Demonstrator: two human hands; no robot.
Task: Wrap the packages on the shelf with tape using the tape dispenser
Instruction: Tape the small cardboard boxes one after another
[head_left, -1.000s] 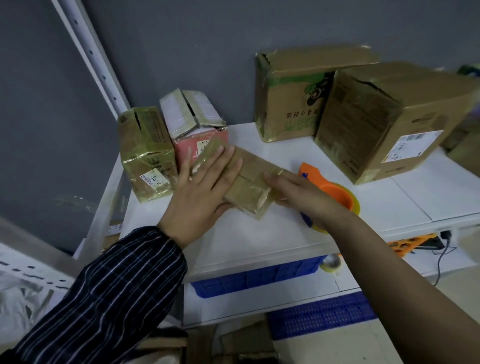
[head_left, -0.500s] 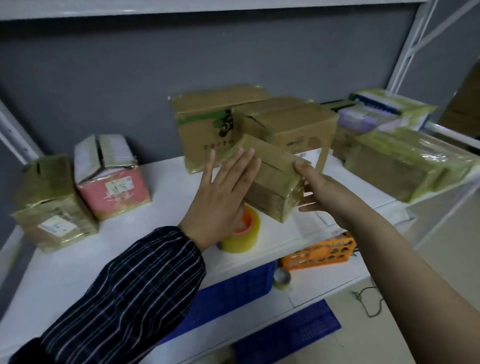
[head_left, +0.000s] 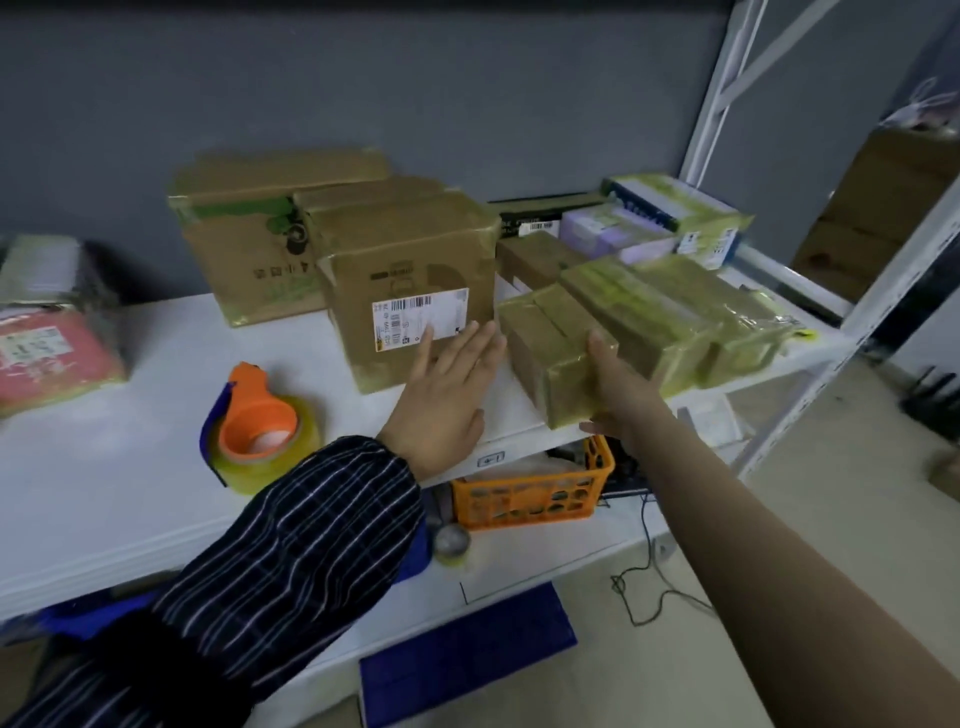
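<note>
A small brown package (head_left: 545, 338) wrapped in shiny tape lies at the front edge of the white shelf (head_left: 104, 467), against a row of taped packages (head_left: 675, 306) on the right. My right hand (head_left: 618, 384) grips its near end, thumb on top and fingers underneath. My left hand (head_left: 447, 395) is off it, flat with straight fingers, its fingertips at the front of a labelled cardboard box (head_left: 405, 249). The tape dispenser (head_left: 260, 431), orange with a blue handle and a yellowish roll, lies on the shelf left of my left hand, untouched.
A larger cardboard box (head_left: 234, 249) stands behind the labelled one. A pink box (head_left: 47, 353) sits at far left. Several more taped boxes (head_left: 675, 218) fill the back right by the white post (head_left: 711, 88). Below are an orange basket (head_left: 524, 499) and a spare tape roll (head_left: 452, 543).
Both hands carried the small package from the left of the shelf to the right and set it against the taped packages. My left hand came off it.
</note>
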